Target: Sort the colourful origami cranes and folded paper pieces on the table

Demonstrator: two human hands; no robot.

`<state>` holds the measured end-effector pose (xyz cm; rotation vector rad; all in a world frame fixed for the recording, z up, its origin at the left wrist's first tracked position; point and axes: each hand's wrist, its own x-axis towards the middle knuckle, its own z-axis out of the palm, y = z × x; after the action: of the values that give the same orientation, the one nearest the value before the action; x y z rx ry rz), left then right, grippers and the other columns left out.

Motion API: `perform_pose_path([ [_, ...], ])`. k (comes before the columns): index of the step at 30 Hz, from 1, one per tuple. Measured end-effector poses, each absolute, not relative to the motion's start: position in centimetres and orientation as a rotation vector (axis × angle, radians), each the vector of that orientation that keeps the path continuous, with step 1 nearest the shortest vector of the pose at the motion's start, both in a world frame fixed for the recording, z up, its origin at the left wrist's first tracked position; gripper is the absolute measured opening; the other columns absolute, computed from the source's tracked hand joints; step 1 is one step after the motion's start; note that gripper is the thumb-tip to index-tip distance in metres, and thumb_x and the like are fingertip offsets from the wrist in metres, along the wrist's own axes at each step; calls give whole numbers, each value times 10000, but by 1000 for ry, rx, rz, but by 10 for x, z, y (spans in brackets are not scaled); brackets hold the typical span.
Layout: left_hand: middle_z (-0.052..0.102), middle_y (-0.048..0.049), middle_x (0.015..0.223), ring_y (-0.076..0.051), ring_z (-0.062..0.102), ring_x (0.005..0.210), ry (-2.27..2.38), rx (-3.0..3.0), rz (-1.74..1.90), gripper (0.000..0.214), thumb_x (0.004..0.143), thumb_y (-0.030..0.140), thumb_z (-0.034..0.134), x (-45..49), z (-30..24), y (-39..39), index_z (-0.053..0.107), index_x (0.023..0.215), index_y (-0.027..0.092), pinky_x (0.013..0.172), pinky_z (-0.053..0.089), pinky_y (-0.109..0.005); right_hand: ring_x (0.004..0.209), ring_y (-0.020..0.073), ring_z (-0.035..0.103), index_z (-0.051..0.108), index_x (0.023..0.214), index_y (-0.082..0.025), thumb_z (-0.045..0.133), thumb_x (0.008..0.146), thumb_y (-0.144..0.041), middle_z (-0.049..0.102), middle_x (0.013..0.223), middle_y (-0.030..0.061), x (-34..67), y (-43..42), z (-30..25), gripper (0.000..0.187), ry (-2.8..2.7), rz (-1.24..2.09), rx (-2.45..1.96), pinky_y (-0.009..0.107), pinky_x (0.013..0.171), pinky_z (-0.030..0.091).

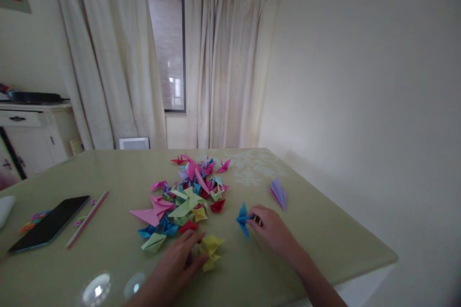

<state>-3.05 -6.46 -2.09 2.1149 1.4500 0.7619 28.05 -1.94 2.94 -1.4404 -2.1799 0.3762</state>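
Note:
A heap of coloured folded paper figures (190, 192) lies in the middle of the pale green table (324, 240). My right hand (272, 230) pinches a blue folded paper piece (243, 218) just right of the heap. My left hand (176, 264) rests on the table with its fingers curled against a yellow folded paper piece (211, 249) at the heap's near edge. A lone purple folded piece (279, 193) lies further right, apart from both hands.
A dark phone (50, 223) and a pink stick (88, 218) lie on the table's left side, with small coloured bits beside them. Cream curtains (223, 67) and a window stand behind the table. A white cabinet (32, 129) is at the left. The table's right edge is near the wall.

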Motion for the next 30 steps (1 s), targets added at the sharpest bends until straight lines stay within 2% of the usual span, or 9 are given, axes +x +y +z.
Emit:
perform_pose_path([
  [2, 740, -83, 1242, -220, 713, 853, 1461, 2090, 778, 432, 964, 522, 556, -45, -16, -62, 695, 1300, 288, 837, 593, -341, 827, 237, 703, 744, 929, -201, 578, 950, -336, 760, 909, 74, 323, -22, 35, 215, -2083, 355, -1495, 313, 772, 494],
  [5, 759, -61, 1109, -232, 706, 946, 1475, 2149, 845, 356, 1013, 477, 486, -65, -11, -50, 733, 1199, 299, 874, 574, -334, 820, 265, 722, 734, 942, -221, 536, 940, -400, 773, 899, 75, 392, -23, 36, 267, -1919, 172, -1683, 337, 753, 506],
  [8, 717, -78, 1181, -270, 679, 1097, 1545, 2313, 785, 281, 969, 356, 565, -71, -10, -34, 741, 1183, 306, 982, 541, -387, 812, 283, 732, 708, 857, -231, 505, 908, -351, 772, 882, 89, 441, -20, 26, 241, -1800, -88, -1930, 349, 716, 498],
  [12, 666, -95, 1217, -293, 664, 1127, 1658, 2426, 555, 325, 887, 185, 609, -61, -9, -21, 726, 1170, 294, 988, 529, -425, 875, 275, 743, 717, 924, -227, 555, 887, -328, 781, 935, 88, 459, -15, 14, 194, -1866, -95, -2008, 353, 767, 519],
  [15, 655, -94, 1188, -284, 654, 1112, 1639, 2450, 553, 212, 905, 186, 592, -56, -8, -21, 712, 1060, 268, 977, 518, -415, 975, 310, 722, 730, 1058, -199, 619, 878, -332, 762, 1050, 137, 440, -14, 19, 250, -1854, -250, -2012, 392, 843, 531],
  [18, 653, -88, 1190, -284, 631, 1133, 1583, 2464, 628, 165, 887, 184, 623, -57, -8, -25, 683, 1024, 255, 991, 496, -408, 1078, 319, 682, 714, 1176, -190, 560, 960, -312, 725, 1151, 164, 391, -10, 33, 293, -1892, -362, -1857, 420, 940, 516],
  [22, 692, -63, 1089, -251, 658, 1027, 1484, 2415, 694, 98, 959, 240, 578, -52, -1, -30, 662, 1008, 252, 897, 500, -356, 1126, 265, 668, 707, 1199, -215, 569, 1011, -299, 719, 1191, 114, 298, 8, 48, 248, -2302, -54, -1380, 393, 1010, 501],
  [25, 705, -46, 1015, -224, 673, 933, 1427, 2372, 787, 153, 1019, 319, 525, -43, 10, -33, 649, 963, 248, 812, 489, -317, 1196, 254, 630, 690, 1224, -202, 602, 1008, -262, 696, 1246, 114, 236, 30, 47, 241, -2525, 16, -1129, 376, 1043, 489],
  [30, 711, -43, 975, -223, 676, 900, 1439, 2359, 817, 157, 1012, 320, 543, -40, 19, -31, 678, 979, 247, 803, 484, -317, 1122, 274, 647, 695, 1162, -179, 665, 979, -286, 680, 1227, 140, 190, 54, 18, 214, -2625, -51, -1183, 367, 944, 530],
])
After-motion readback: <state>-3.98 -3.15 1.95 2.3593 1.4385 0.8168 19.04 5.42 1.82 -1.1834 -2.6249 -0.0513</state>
